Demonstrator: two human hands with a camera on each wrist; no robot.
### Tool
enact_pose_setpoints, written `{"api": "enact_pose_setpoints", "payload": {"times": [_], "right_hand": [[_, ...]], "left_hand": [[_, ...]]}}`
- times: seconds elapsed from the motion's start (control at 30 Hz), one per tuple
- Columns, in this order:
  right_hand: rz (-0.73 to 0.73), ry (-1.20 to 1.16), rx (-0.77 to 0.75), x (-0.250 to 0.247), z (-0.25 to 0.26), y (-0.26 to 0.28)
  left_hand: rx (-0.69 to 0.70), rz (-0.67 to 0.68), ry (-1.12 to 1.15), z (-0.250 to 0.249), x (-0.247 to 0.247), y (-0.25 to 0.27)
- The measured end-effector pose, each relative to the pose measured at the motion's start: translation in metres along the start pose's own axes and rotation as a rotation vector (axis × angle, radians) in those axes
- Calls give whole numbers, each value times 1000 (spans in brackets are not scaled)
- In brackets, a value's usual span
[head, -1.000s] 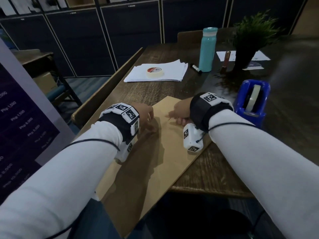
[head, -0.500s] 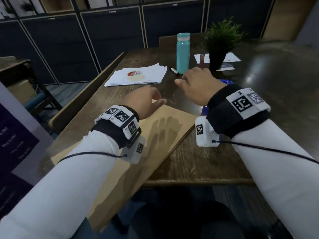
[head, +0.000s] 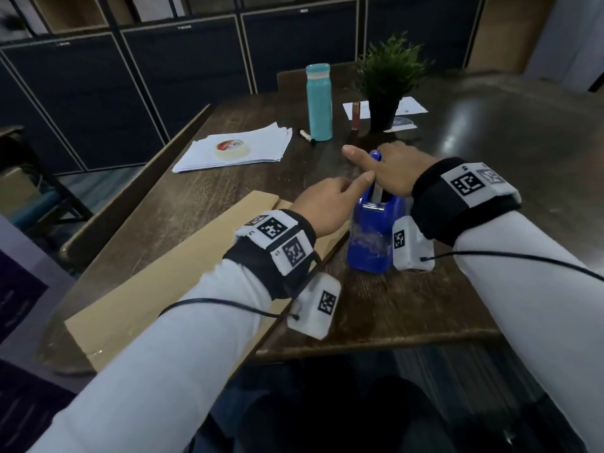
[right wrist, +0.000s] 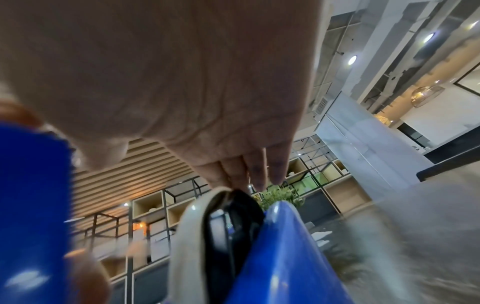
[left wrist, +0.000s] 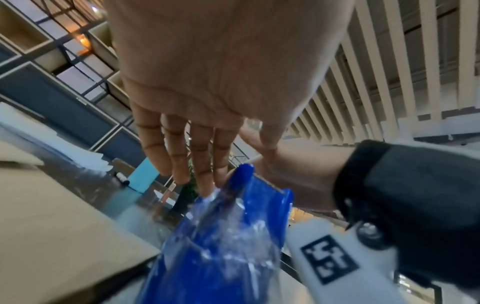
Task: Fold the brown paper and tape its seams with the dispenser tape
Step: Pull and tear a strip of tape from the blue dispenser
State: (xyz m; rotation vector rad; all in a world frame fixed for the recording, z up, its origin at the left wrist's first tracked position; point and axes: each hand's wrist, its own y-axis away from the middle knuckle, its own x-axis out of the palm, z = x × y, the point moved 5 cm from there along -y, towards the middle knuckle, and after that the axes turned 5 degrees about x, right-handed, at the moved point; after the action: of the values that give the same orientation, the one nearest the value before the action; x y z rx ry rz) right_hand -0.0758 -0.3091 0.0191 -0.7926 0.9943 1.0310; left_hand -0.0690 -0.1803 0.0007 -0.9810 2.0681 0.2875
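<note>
The folded brown paper lies flat on the dark wooden table, and its near end hangs over the front edge. Just right of it stands the blue tape dispenser with its tape roll showing. My left hand reaches across the paper's far end, and its straight fingertips touch the dispenser's top. My right hand lies over the dispenser from above, thumb spread to the left. Its fingers point down at the roll. Both wrist views are motion-blurred.
Further back lie a stack of white sheets with a loose tape roll on it, a marker, a teal bottle and a potted plant. A wooden bench runs along the table's left side.
Both hands left the paper and went to the dispenser. The dispenser now stands nearer, right beside the paper, with the right hand on top and the left fingertips against it.
</note>
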Motion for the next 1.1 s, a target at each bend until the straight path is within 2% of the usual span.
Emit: {"api": "enact_pose_setpoints", "payload": {"times": [0.2, 0.47, 0.67, 1.1], "right_hand": [[25, -77, -9, 5, -6, -10], [7, -23, 5, 5, -11, -21], [-14, -32, 52, 4, -17, -20], [-72, 22, 74, 2, -21, -24]], "left_hand": [[-137, 3, 206, 5, 6, -5], [-217, 13, 402, 9, 16, -4], [-310, 0, 650, 7, 22, 0], [-381, -93, 852, -9, 19, 10]]}}
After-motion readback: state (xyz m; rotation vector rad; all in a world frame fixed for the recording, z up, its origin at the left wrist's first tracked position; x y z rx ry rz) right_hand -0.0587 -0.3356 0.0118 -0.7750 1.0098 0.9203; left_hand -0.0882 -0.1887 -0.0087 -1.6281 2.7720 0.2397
